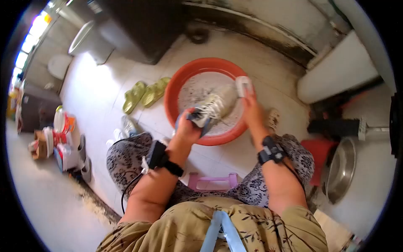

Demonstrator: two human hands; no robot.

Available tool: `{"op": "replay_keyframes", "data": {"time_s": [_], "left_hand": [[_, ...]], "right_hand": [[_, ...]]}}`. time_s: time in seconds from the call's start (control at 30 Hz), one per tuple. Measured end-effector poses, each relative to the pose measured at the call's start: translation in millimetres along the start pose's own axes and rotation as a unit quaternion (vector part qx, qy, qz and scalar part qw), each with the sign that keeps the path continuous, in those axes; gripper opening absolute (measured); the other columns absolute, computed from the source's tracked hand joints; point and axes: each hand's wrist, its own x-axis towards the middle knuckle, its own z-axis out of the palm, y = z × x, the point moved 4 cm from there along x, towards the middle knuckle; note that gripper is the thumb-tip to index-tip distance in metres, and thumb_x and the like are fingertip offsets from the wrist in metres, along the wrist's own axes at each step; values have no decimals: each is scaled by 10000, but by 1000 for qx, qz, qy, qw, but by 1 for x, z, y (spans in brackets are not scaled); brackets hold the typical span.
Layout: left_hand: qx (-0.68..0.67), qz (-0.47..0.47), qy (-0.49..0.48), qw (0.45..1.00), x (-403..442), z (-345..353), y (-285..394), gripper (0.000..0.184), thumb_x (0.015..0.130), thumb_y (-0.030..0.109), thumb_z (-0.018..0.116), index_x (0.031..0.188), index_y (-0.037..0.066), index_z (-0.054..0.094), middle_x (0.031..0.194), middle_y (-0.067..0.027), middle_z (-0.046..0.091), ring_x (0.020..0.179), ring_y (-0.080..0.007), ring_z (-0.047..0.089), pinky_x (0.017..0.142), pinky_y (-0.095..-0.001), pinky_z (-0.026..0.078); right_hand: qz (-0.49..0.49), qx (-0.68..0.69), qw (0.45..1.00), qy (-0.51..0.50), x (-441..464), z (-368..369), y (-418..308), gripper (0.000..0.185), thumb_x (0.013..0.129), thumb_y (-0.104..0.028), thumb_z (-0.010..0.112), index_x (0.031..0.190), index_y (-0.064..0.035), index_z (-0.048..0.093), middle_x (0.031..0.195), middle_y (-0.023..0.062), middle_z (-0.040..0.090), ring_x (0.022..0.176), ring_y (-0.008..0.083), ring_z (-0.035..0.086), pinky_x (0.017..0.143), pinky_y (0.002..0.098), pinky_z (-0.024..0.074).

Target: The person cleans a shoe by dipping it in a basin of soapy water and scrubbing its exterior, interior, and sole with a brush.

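Note:
An orange-red basin (172,95) stands on the floor between my feet, with whitish, suds-covered water in it. Over the basin, my left hand (188,127) grips a light sneaker (213,106) at its heel and collar. The sneaker has white laces and its toe points up and to the right. My right hand (251,108) is closed around a white brush (242,86) at the basin's right rim, close to the sneaker's toe. The brush's underside is hidden.
Green slippers (133,97) lie left of the basin. A pink stool (213,182) is between my legs. More shoes (128,125) stand near my left knee. At the right are a metal bowl (341,170) and a red object (318,157). Containers (65,122) line the left side.

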Motion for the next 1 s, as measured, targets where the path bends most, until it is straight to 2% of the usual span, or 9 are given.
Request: {"op": "replay_keyframes", "data": {"time_s": [0.2,0.27,0.37,0.4,0.5,0.77,0.83,0.97,1.0], "left_hand": [[23,68,37,997,19,7,18,431,846,254,438,1153,-45,477,1116,-190,565,1006,-317,555,946,-430,408],[-6,85,133,987,44,-12,16,405,856,222,423,1151,-50,472,1128,-194,554,1022,-312,544,934,-421,420],[-91,85,108,986,90,-50,9,315,865,186,436,1083,-30,506,1035,-162,590,953,-288,577,861,-404,472],[-91,86,66,990,94,-49,8,327,876,180,404,1106,-30,501,1073,-164,580,971,-290,572,868,-404,468],[-71,112,221,966,103,-65,7,318,879,168,401,1105,-30,505,1114,-154,562,979,-276,568,852,-385,473],[21,120,281,952,155,-131,4,273,856,174,480,1032,-31,517,993,-134,567,840,-260,564,711,-391,466],[167,28,427,888,154,-147,5,346,842,241,507,1039,-44,520,959,-146,558,790,-260,537,667,-416,421],[271,-22,456,847,182,-184,2,476,826,335,526,1134,-27,511,978,-174,550,780,-274,511,668,-442,394],[306,-24,478,823,175,-167,7,419,807,128,578,1194,-7,491,1118,-237,542,955,-356,526,718,-424,420]], "right_hand": [[-37,188,979,65,-3,14,8,424,913,-258,446,1321,-147,420,1078,141,618,850,312,621,771,348,472],[93,389,915,-43,-11,6,1,444,919,-218,464,1350,-149,383,920,55,628,667,208,599,605,303,477],[156,510,833,-149,-36,-51,-51,486,909,-168,496,1371,-148,346,753,-8,523,515,83,472,446,224,387],[180,524,820,-142,-40,-67,-66,529,900,-155,515,1386,-152,309,669,-30,419,453,26,367,383,178,280],[130,528,826,-147,-34,-108,-84,532,900,-155,513,1388,-132,301,681,-25,450,459,34,394,390,182,308],[168,494,839,-153,0,-84,-66,551,891,-122,510,1390,-86,280,713,-17,478,487,26,411,402,172,323],[173,468,838,-219,-1,-76,-64,556,888,-122,511,1391,-82,276,702,-20,471,489,29,410,409,169,324],[229,465,831,-202,5,-72,-55,563,885,-119,500,1393,-65,263,693,-23,471,474,35,401,410,188,325],[240,465,830,-194,6,-71,-51,566,882,-110,496,1395,-72,261,698,-23,477,463,39,394,406,190,321]]}}
